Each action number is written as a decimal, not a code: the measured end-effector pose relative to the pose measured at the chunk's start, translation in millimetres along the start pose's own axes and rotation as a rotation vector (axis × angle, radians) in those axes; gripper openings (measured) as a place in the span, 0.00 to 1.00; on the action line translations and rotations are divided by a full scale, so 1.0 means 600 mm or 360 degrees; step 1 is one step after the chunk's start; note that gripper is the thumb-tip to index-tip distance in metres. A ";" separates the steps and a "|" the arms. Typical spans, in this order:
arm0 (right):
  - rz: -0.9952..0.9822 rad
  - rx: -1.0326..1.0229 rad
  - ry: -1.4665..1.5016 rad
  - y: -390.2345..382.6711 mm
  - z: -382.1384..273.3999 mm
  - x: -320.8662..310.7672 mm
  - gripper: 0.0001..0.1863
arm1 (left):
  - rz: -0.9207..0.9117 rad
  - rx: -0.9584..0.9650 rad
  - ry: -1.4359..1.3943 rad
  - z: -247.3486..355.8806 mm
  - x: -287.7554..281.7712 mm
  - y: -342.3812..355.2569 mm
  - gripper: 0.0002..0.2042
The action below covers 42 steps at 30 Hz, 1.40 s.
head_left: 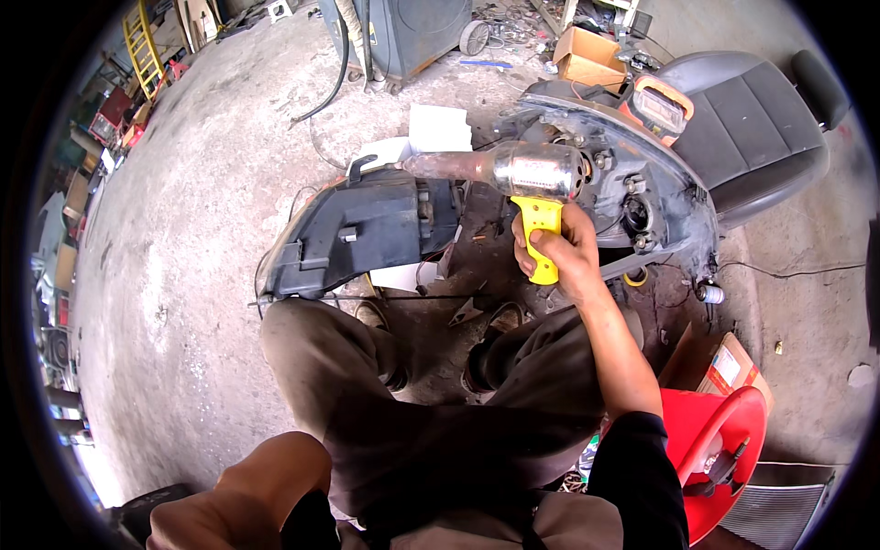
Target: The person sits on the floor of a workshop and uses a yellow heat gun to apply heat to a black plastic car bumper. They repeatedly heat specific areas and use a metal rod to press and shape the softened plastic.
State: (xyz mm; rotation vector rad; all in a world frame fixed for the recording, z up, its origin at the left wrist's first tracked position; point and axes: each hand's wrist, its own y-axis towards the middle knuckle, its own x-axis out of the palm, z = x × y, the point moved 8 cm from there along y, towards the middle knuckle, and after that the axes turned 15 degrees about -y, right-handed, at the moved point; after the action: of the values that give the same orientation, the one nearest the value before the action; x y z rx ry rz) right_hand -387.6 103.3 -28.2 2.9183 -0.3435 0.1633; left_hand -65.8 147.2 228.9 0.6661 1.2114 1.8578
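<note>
Here's the right hand (pixel 570 243), fingers wrapped snugly round the yellow-handled heat gun (pixel 536 171), held over two headlights (pixel 344 238), nozzle leftward! The left arm (pixel 252 481) bends low; its fingers, can't tell.

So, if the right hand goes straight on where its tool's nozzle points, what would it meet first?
The right hand, led by its heat gun, would probably meet the curved black tab on the dark housing first; depth is unclear, so it might pass above instead.
</note>
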 end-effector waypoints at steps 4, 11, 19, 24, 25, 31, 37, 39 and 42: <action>0.0030 0.0006 -0.0016 -0.007 0.000 -0.013 0.20 | 0.0071 -0.0004 -0.0002 0.006 -0.016 -0.017 0.21; -0.0007 -0.0001 0.0006 0.000 0.001 0.002 0.20 | -0.0072 -0.0136 -0.0152 0.019 -0.025 -0.026 0.21; 0.0023 0.0016 -0.0033 -0.014 -0.002 -0.018 0.20 | 0.0224 -0.0562 -0.0058 0.051 -0.061 -0.055 0.19; -0.0032 -0.0001 -0.0012 -0.002 -0.009 0.001 0.20 | 0.0019 -0.0337 -0.0097 -0.021 0.018 0.023 0.19; -0.0033 0.0011 -0.0018 -0.001 -0.007 0.000 0.20 | -0.0044 -0.0328 -0.0408 -0.044 0.012 0.023 0.17; 0.0097 0.0002 -0.0097 -0.014 0.000 -0.016 0.25 | 0.0904 -0.0706 -0.1341 -0.201 -0.131 -0.108 0.12; 0.0127 -0.0087 0.0230 -0.009 -0.035 -0.015 0.31 | 0.1135 -0.0920 -0.1359 -0.361 -0.219 -0.184 0.20; 0.0110 -0.0105 0.0281 -0.006 -0.035 -0.018 0.32 | 0.1162 -0.0899 -0.1397 -0.358 -0.227 -0.197 0.18; 0.0112 -0.0115 0.0400 -0.003 -0.031 -0.032 0.32 | 0.1117 -0.0878 -0.1390 -0.363 -0.228 -0.205 0.16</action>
State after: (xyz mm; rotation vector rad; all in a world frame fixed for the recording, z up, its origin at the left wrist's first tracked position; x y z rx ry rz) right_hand -407.3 113.3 -12.9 2.7728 -0.4005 0.5110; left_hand -118.4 -48.4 28.6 1.4725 -0.1338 1.9292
